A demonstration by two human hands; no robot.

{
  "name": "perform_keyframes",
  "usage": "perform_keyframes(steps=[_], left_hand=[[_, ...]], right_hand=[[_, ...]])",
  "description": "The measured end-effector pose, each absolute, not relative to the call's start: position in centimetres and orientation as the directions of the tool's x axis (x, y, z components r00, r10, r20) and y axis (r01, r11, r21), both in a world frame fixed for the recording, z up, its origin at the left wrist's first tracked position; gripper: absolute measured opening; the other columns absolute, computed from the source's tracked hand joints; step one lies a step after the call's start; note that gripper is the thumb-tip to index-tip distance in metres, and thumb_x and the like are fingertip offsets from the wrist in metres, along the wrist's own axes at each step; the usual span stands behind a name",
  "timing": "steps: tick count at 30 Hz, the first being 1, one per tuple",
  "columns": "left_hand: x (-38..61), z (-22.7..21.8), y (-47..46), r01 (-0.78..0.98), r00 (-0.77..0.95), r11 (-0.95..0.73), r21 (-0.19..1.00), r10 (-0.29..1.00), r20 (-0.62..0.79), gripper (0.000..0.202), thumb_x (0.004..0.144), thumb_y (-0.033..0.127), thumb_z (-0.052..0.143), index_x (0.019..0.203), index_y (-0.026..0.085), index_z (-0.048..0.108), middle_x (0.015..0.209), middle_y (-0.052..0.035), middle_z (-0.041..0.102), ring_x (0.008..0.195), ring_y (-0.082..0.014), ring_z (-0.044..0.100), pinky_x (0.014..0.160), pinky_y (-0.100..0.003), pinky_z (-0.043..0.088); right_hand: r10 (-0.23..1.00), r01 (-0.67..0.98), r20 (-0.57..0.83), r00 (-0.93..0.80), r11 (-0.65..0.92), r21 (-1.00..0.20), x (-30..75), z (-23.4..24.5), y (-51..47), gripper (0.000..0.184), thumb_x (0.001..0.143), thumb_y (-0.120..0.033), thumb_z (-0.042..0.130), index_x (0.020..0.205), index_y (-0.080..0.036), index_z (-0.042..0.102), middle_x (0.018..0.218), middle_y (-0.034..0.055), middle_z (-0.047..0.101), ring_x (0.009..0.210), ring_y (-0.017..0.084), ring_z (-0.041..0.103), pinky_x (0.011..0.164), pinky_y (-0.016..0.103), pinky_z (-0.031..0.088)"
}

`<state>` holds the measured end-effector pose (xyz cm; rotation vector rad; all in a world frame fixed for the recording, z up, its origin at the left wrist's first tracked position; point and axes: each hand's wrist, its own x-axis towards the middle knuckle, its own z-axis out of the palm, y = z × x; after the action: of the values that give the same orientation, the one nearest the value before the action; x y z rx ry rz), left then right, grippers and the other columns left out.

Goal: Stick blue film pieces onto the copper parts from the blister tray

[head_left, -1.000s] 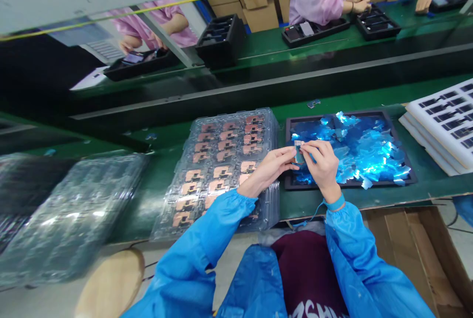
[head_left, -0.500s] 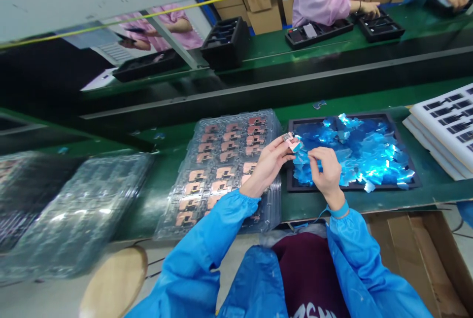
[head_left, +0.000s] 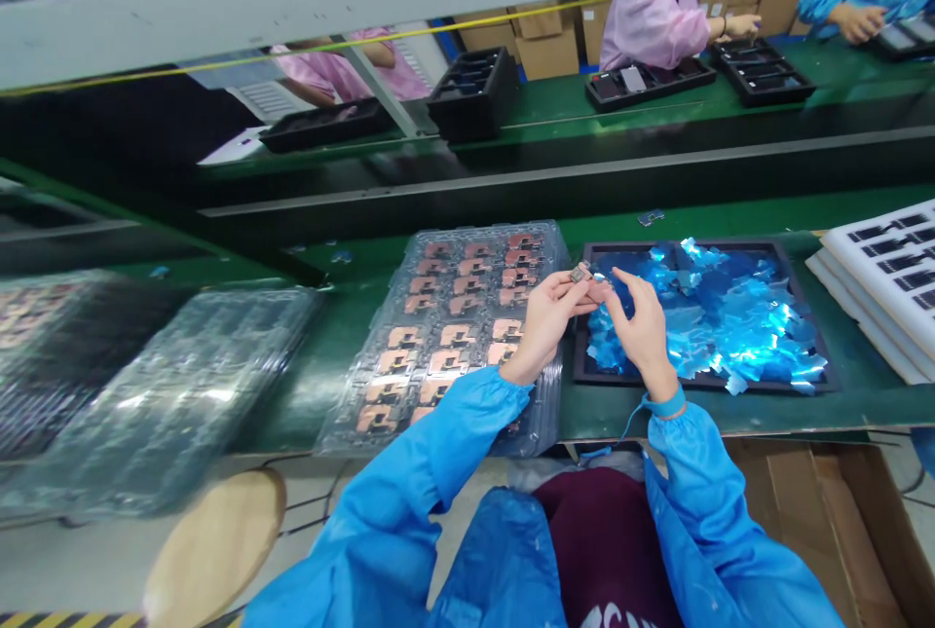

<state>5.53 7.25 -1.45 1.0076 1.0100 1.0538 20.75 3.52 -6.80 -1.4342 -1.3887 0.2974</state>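
My left hand pinches a small metal-and-pink part between finger and thumb, above the edge of a black tray. That tray is heaped with shiny blue film scraps. My right hand hangs over the scraps, its fingers apart, close to the part but not visibly touching it. Beneath my left forearm lies a transparent blister tray holding rows of copper-coloured parts. A blue wrist strap circles my right wrist.
Stacked white foam trays stand at the right of the green bench. Transparent blister stacks lie to the left. Below are a round wooden stool and a cardboard box. Co-workers handle black trays across the line.
The small part has gone from between both hands to my left hand alone. My right hand has let go and opened its fingers. The view has shifted slightly.
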Motion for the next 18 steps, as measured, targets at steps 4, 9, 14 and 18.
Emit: perform_keyframes(steps=[4, 9, 14, 18], left_hand=[[5.6, -2.1, 6.8, -0.143, 0.221, 0.203, 0.969, 0.961, -0.168, 0.051, 0.073, 0.049, 0.098, 0.097, 0.016, 0.067, 0.088, -0.0072, 0.08, 0.078, -0.0223, 0.079, 0.084, -0.04, 0.067], [2.9, -0.3, 7.0, -0.035, 0.222, 0.067, 0.997, 0.973, -0.057, 0.045, 0.081, 0.049, 0.09, 0.107, 0.015, 0.075, 0.096, -0.0095, 0.081, 0.088, -0.0263, 0.08, 0.08, -0.038, 0.067], [-3.6, 3.0, 9.6, 0.336, 0.235, -0.233, 0.912, 0.959, 0.158, 0.039, 0.096, 0.038, 0.075, 0.131, 0.021, 0.078, 0.117, -0.0098, 0.079, 0.082, -0.0209, 0.076, 0.084, -0.036, 0.062], [-6.9, 2.9, 12.4, 0.495, 0.337, -0.286, 0.82, 0.934, 0.122, 0.027, 0.089, 0.034, 0.079, 0.112, 0.021, 0.084, 0.093, -0.0078, 0.081, 0.076, -0.0227, 0.073, 0.077, -0.033, 0.058]], right_hand=[[0.888, 0.43, 0.389, 0.245, 0.26, -0.865, 20.0, -6.3, 3.3, 0.03, 0.108, -0.046, 0.058, 0.107, -0.023, 0.078, 0.106, 0.007, 0.082, 0.098, 0.023, 0.075, 0.091, 0.035, 0.06], [0.891, 0.471, 0.401, 0.214, 0.266, -0.841, 20.5, -6.6, 2.8, 0.041, 0.114, -0.044, 0.043, 0.103, -0.024, 0.077, 0.102, 0.0063, 0.082, 0.096, 0.023, 0.077, 0.088, 0.035, 0.057], [0.865, 0.463, 0.422, 0.271, 0.267, -0.845, 21.4, -6.7, 2.7, 0.038, 0.114, -0.042, 0.043, 0.117, -0.023, 0.076, 0.11, 0.0081, 0.083, 0.108, 0.025, 0.077, 0.097, 0.039, 0.056], [0.857, 0.472, 0.435, 0.277, 0.272, -0.838, 21.3, -6.7, 2.7, 0.038, 0.113, -0.042, 0.044, 0.114, -0.023, 0.077, 0.109, 0.0087, 0.084, 0.106, 0.026, 0.077, 0.097, 0.041, 0.057]])
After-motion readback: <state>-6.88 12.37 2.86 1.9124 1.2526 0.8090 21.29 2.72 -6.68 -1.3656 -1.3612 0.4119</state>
